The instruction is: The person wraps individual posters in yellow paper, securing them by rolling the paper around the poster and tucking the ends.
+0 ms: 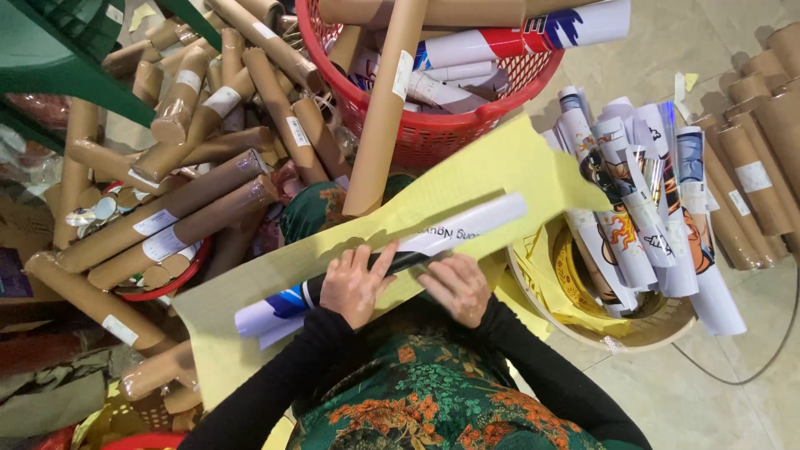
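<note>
Two hands: left hand (357, 286) and right hand (457, 287) press flat, fingers spread, on a rolled poster (392, 258), gripping nothing.
Poster: lies at centre frame across a yellow paper sheet (467, 179), pinned so it stays rolled.
Right: a round basket (646, 333) of posters.
Upper centre: a red basket (442, 133); cardboard tubes (192, 200) crowd the left.

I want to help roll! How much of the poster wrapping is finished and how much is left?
Done: many wrapped brown paper tubes lie piled at the side. In hand: the left hand and right hand press a rolled printed poster on a yellow paper sheet, not yet wrapped round it. Left: bare rolled posters stand in the round tan basket, and more fill the red plastic basket.
</note>
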